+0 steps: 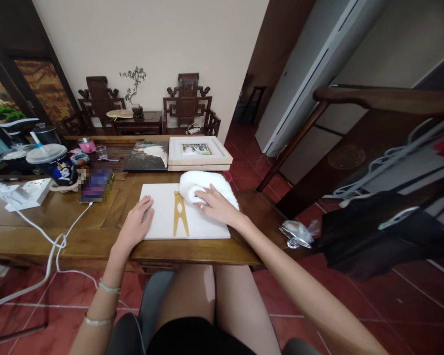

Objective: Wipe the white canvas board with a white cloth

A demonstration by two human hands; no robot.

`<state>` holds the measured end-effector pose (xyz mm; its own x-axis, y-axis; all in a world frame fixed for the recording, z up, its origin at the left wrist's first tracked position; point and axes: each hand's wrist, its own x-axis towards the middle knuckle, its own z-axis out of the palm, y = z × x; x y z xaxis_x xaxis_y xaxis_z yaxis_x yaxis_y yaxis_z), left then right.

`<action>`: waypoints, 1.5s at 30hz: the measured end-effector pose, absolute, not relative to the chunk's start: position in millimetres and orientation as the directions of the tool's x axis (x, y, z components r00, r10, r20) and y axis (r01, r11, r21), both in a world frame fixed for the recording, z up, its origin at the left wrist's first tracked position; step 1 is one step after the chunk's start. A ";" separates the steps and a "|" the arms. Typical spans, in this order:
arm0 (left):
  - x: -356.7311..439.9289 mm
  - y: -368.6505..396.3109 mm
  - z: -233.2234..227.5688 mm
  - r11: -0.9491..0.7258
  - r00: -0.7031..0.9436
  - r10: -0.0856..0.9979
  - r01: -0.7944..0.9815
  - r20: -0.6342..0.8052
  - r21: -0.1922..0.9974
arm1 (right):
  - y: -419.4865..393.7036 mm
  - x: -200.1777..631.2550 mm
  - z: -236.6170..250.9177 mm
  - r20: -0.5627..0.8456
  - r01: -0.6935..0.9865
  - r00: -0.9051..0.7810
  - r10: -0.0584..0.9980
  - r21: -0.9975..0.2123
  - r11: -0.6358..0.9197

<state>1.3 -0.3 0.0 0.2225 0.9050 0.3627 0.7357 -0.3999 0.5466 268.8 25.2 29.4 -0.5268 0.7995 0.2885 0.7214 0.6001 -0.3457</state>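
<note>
A white panel (pixel 158 217) lies flat on the wooden table in front of me. On it is a yellow A-shaped figure (pixel 179 217) with two legs; whether it is printed or a loose piece, I cannot tell. My left hand (pixel 136 222) rests on the panel's left edge, fingers stretched out and holding nothing. A fluffy white towel (pixel 203 178), bunched up, covers the panel's upper right part. My right hand (pixel 216 204) grips the towel and presses it against the panel, just right of the yellow figure's top.
Behind the panel lie a framed picture (pixel 196 149) and a dark picture (pixel 147 156). To the left are a lidded cup (pixel 61 165), a phone (pixel 95 185), a power strip (pixel 29 195) and white cables (pixel 61 241). A crumpled plastic packet (pixel 298 232) sits at right.
</note>
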 end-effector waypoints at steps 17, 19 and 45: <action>1.9 -0.7 -0.5 -0.401 0.224 0.905 0.732 0.361 0.551 | -38.1 307.2 58.2 -0.030 0.666 -0.612 0.790 -0.557 0.496; 1.8 -0.8 -0.3 -0.399 0.220 0.905 0.731 0.363 0.553 | -12.6 305.4 47.4 0.037 0.667 -0.575 0.818 -0.557 0.494; 1.1 0.9 -2.1 -0.417 0.232 0.895 0.737 0.380 0.532 | -57.2 246.4 55.9 0.171 0.468 -0.820 0.547 -0.350 0.811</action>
